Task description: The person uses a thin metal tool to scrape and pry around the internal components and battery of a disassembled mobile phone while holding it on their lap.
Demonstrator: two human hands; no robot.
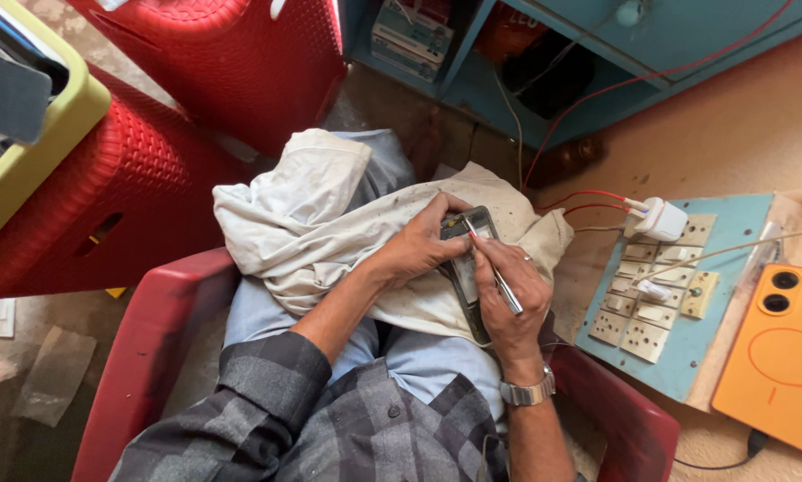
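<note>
The left hand (419, 245) covers much of the dark phone (469, 268) on the lap, and the right hand (508, 299) hides its near end — what lies open inside is too small to tell. The tip of the thin metal tool (501, 284) is lost against the phone. The white cloth (329, 223) hides the thigh beneath. The orange phone (781, 357) runs off the right edge, and the red crates (196, 80) are cut off at the far side.

Soft, stained off-white cloth (329, 223) across the lap. Glossy dark plastic phone frame (466, 268). Thin shiny metal tool (505, 290). Brushed metal watch band (528, 391). Smooth matt orange phone back (776, 357). Textured red plastic chairs (222, 62). Painted blue wooden switchboard (714, 268).
</note>
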